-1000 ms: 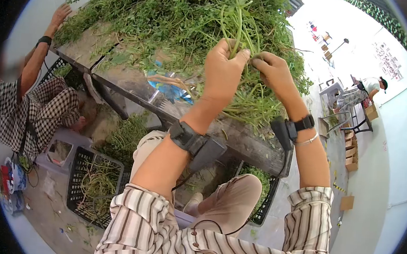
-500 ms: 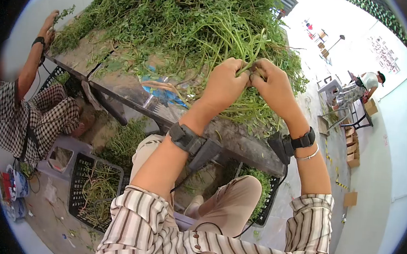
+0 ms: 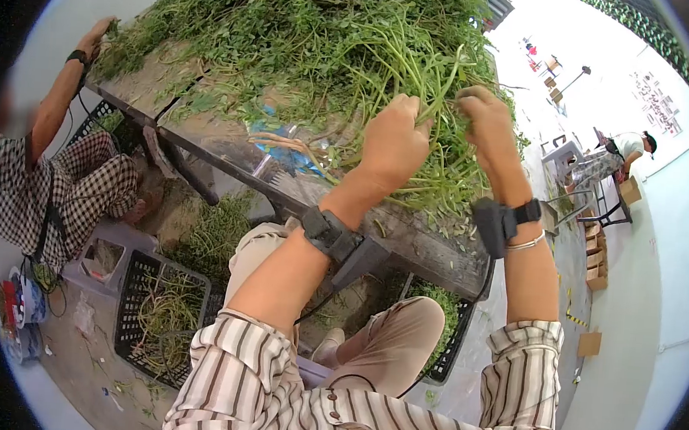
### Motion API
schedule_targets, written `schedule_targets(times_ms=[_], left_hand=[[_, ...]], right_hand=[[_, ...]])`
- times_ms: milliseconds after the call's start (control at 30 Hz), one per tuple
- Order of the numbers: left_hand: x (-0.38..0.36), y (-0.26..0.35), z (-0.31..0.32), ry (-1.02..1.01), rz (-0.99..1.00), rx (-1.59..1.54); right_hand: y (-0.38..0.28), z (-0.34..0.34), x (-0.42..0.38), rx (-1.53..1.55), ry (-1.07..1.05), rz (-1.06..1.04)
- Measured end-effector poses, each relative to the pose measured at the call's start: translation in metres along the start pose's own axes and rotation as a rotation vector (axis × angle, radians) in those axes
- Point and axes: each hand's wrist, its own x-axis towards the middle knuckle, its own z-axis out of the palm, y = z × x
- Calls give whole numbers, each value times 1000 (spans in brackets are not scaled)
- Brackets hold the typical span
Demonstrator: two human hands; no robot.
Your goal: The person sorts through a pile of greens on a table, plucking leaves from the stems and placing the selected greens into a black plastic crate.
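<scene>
My left hand (image 3: 397, 143) is closed around several long green stems (image 3: 442, 94) above the front of the worktable. Their tops stick up past my fingers to the right. To the right of them, my right hand (image 3: 490, 129) has its fingers curled inward; whatever is between them is hidden. Behind both hands rises a large heap of leafy green plants (image 3: 308, 45). More loose stems (image 3: 442, 186) lie under and between my hands on the table.
A dark table edge (image 3: 430, 253) runs before me. Black crates of greens stand below, one at left (image 3: 125, 323), one by my knee (image 3: 451, 342). A person in checked clothes (image 3: 18, 200) works at left; another person (image 3: 624, 151) bends over a far table. Blue plastic (image 3: 296, 162) lies on the table.
My hands were together on the stems. Now they are apart: the right hand has moved up and to the right, the left slightly right. The co-worker's raised hand has moved toward the heap.
</scene>
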Motion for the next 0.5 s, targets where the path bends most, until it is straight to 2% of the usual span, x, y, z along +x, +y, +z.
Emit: schedule_targets(times_ms=[33,133,267,433,500], left_hand=[[-1,0,0,-2,-5,-19],[-1,0,-1,55,-8,-110],[0,-2,3,159,-25,-208],[5,0,-8,169,-246,-401],[8,1,-12,244,-229,-462]], right_hand=[[4,-5,8,161,-25,16],[0,-8,9,229,-35,42],[-2,-2,15,124,-91,64],[-2,4,35,140,-103,45],[-6,9,35,178,-144,49]])
